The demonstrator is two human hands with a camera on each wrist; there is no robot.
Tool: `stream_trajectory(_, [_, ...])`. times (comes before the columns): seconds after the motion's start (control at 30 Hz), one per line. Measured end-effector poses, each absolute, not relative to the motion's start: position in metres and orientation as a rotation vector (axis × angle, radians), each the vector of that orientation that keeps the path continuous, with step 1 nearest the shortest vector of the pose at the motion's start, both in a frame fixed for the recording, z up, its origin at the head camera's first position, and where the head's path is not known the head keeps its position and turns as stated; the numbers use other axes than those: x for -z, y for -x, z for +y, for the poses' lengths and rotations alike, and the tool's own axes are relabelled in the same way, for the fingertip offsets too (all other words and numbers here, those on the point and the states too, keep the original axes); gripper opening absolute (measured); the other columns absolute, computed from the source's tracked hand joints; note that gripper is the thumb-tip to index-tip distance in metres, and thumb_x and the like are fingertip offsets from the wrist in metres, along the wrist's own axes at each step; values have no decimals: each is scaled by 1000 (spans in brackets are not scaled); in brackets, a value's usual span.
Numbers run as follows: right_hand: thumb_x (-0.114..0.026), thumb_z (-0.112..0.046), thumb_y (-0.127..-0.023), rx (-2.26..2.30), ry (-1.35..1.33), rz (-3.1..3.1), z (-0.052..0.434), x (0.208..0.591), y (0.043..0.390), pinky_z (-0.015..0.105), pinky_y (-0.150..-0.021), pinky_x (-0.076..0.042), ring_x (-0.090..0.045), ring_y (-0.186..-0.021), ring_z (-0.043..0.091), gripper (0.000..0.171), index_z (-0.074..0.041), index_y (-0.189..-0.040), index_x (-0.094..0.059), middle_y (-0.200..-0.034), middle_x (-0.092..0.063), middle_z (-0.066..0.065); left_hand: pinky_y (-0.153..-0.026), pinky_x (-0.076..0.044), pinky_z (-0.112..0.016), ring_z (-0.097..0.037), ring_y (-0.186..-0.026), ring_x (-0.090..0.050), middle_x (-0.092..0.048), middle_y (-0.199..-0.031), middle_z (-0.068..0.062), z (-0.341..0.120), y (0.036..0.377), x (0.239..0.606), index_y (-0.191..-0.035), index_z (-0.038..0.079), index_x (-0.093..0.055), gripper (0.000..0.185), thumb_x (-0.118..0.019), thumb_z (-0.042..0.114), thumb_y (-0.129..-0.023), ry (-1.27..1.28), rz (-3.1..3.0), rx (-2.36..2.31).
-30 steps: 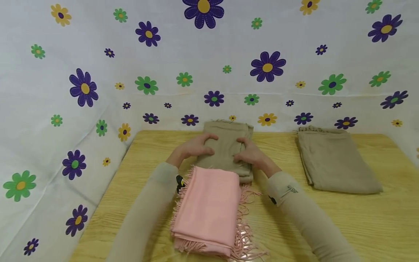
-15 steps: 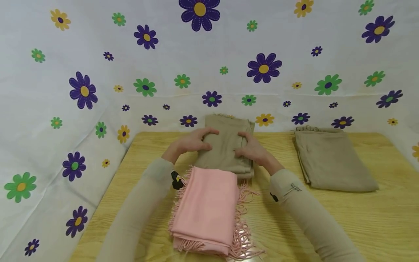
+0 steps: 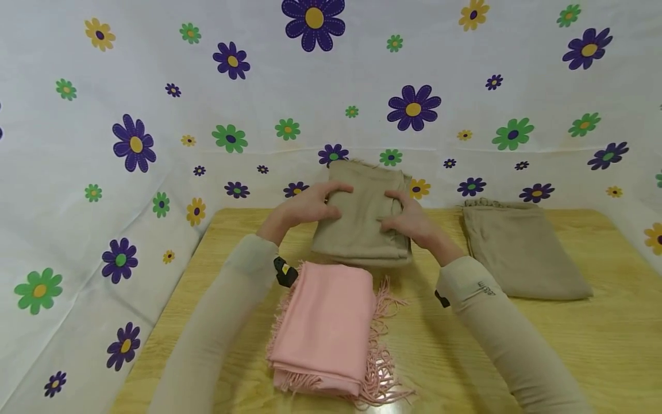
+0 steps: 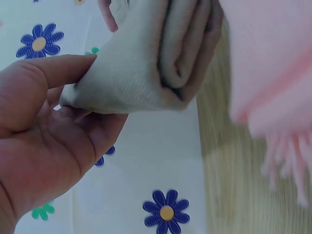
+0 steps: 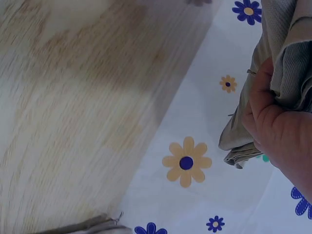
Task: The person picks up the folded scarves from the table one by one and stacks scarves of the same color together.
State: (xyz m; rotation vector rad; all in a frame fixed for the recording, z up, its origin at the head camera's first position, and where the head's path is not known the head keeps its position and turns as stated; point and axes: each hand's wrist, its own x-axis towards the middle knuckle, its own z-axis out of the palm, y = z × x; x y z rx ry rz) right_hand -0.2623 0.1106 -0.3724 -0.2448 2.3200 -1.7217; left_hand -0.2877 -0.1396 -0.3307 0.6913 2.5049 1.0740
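Left hand (image 3: 305, 208) pinches the folded beige scarf (image 3: 362, 221) at its left edge, thumb on top and fingers beneath. Right hand (image 3: 411, 221) grips its right edge, fingers curled over the folds. The scarf is lifted off the wooden table (image 3: 569, 345), at the far edge.

Count: two beige scarves, held one and second folded beige scarf (image 3: 522, 253) lying to the right; one pink fringed scarf (image 3: 326, 328), nearest.

wooden table (image 3: 569, 345) with pink fringed scarf (image 3: 326, 328) and folded beige cloth (image 3: 522, 253)
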Motion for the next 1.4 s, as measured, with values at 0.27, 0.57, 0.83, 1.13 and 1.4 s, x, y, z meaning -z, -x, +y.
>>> stream_trajectory(0.27, [-66,3,-77,1672,224,2380,133,354,252,45,-97,-42,-42,-123,36,91,-10,-157,-25,-152,-29,25,-105,-40,-42,-25,-128,-43,-38,-153,-14,-114,278,318,-146,14,-48,59,-62,6,-89,-708,2543,-1131])
stream_trajectory(0.57, [-67,0,-80,1583,244,2453,161,344,214,39,-88,-45,-49,-112,33,91,-13,-158,-22,-142,-39,24,-100,-45,-37,-22,-119,-50,-49,-144,-12,-89,248,319,-143,12,-51,58,-62,4,-87,-831,2556,-1148])
stream_trajectory(0.83, [-71,-4,-79,1506,295,2516,187,354,163,43,-92,-44,-48,-119,36,91,-11,-157,-25,-145,-38,25,-97,-46,-34,-20,-114,-55,-56,-138,-11,-64,199,325,-145,15,-49,59,-64,8,-88,-892,2579,-1013])
stream_trajectory(1.13, [-74,-5,-78,1427,380,2502,198,367,107,40,-88,-46,-50,-116,35,92,-7,-155,-25,-143,-40,25,-97,-47,-33,-20,-114,-60,-56,-141,-12,-50,135,340,-150,15,-42,62,-64,10,-92,-879,2575,-862])
stream_trajectory(1.4, [-75,-8,-79,1340,390,2421,195,387,76,41,-89,-48,-52,-120,34,93,-5,-155,-22,-147,-38,27,-77,-49,-22,-7,-81,-60,-67,-116,-10,-45,92,368,-151,13,-36,65,-61,2,-92,-865,2494,-823])
